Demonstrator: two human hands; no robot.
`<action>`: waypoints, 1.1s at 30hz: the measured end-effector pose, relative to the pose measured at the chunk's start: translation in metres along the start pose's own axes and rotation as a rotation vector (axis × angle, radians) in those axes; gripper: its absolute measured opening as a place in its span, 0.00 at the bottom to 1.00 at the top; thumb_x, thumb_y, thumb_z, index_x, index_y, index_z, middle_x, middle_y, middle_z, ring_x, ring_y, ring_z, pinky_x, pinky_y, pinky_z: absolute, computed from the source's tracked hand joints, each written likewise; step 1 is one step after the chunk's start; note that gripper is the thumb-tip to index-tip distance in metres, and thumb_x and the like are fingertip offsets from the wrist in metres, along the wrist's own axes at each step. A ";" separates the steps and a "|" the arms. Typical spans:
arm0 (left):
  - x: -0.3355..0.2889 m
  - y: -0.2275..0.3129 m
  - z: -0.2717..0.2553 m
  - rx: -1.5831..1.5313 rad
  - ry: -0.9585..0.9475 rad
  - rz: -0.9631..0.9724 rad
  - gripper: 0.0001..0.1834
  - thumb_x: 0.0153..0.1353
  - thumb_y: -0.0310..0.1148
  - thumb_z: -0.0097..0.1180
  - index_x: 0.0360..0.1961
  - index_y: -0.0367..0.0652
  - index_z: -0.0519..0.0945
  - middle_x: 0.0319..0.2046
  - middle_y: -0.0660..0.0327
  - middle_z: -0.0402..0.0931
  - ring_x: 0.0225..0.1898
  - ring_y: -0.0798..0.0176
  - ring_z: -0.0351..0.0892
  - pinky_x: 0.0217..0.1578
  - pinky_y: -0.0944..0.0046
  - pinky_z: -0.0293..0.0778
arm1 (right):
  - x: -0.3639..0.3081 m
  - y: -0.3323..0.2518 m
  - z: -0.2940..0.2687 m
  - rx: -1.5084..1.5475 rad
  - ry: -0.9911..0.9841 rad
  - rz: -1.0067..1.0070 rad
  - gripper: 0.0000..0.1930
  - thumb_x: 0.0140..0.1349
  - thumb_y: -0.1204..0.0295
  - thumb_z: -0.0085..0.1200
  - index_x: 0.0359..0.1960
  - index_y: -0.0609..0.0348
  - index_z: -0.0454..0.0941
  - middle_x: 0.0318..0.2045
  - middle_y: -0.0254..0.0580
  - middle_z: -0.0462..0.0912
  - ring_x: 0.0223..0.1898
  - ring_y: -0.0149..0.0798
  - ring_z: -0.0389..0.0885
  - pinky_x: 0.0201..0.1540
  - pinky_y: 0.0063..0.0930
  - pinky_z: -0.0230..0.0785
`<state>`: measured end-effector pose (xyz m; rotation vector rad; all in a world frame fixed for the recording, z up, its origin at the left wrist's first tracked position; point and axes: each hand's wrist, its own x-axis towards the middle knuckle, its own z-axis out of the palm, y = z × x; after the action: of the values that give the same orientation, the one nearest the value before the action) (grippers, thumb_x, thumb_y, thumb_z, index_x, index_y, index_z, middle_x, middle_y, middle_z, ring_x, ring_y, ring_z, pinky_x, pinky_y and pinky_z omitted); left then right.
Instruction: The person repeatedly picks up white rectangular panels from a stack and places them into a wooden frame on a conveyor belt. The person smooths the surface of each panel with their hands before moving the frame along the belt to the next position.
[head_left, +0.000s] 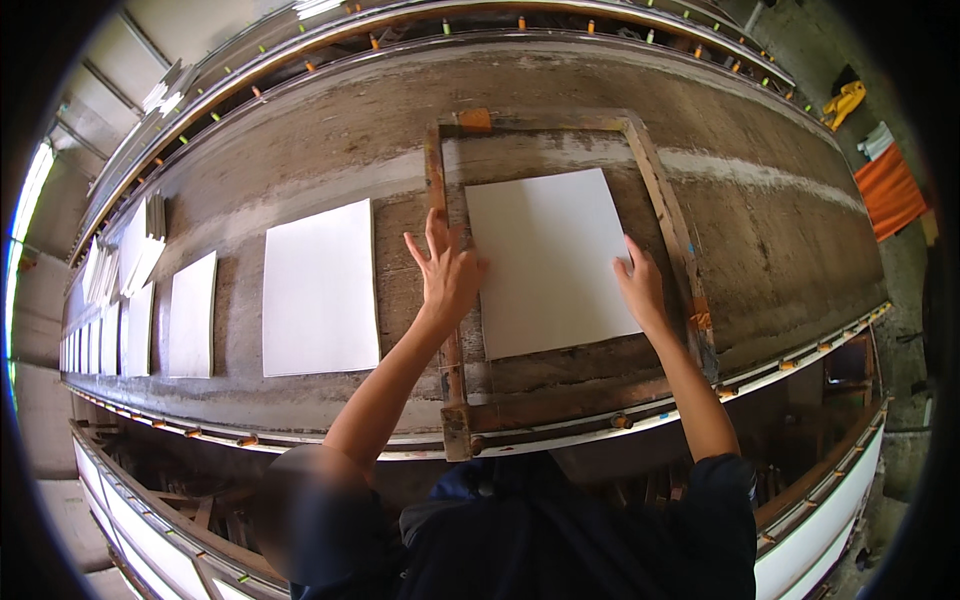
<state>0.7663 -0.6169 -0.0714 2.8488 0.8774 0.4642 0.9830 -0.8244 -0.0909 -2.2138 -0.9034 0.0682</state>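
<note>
sheet (552,265) lies lengthwise front-to-back, far end leaning left.

A sheet (550,265) is ringed by a frame (672,210) on a long table (800,260). The left hand (452,275) is held at the sheet's left edge, the right hand (642,288) at its right. Other sheets (320,290) are lined up to the left, and piles (143,245) are set behind that row's far end.

two hands (452,278) (643,288), one wooden frame (673,205), one white sheet (550,260) inside it, many more sheets (320,290) leftward, the farthest uncountable
</note>
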 end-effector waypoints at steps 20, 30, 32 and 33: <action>-0.021 0.041 0.047 0.081 -0.007 0.138 0.39 0.62 0.49 0.44 0.61 0.23 0.56 0.64 0.31 0.46 0.68 0.34 0.38 0.64 0.37 0.41 | -0.016 -0.017 0.025 -0.570 0.110 -0.501 0.28 0.63 0.67 0.45 0.60 0.73 0.57 0.63 0.58 0.57 0.65 0.55 0.53 0.64 0.49 0.50; -0.026 0.063 0.030 -0.118 -0.087 0.172 0.46 0.56 0.48 0.52 0.65 0.28 0.46 0.63 0.26 0.37 0.67 0.27 0.33 0.63 0.34 0.39 | -0.021 -0.048 0.027 -0.280 -0.319 -0.688 0.31 0.62 0.69 0.44 0.65 0.69 0.51 0.66 0.56 0.52 0.68 0.51 0.49 0.69 0.43 0.45; -0.020 0.059 0.032 -0.128 -0.116 0.174 0.45 0.56 0.45 0.51 0.66 0.28 0.45 0.63 0.26 0.36 0.67 0.27 0.32 0.63 0.34 0.39 | -0.008 -0.045 0.033 -0.244 -0.338 -0.714 0.30 0.63 0.69 0.44 0.65 0.68 0.52 0.66 0.56 0.52 0.68 0.51 0.49 0.69 0.43 0.45; -0.014 0.056 0.032 -0.152 -0.128 0.186 0.46 0.56 0.43 0.52 0.66 0.29 0.43 0.64 0.27 0.35 0.67 0.27 0.31 0.63 0.33 0.39 | 0.004 -0.044 0.037 -0.237 -0.330 -0.723 0.30 0.63 0.70 0.44 0.65 0.68 0.52 0.66 0.55 0.53 0.68 0.51 0.50 0.69 0.43 0.46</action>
<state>0.7952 -0.6724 -0.0941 2.7941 0.5337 0.3467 0.9492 -0.7778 -0.0890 -1.9762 -1.9294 -0.0193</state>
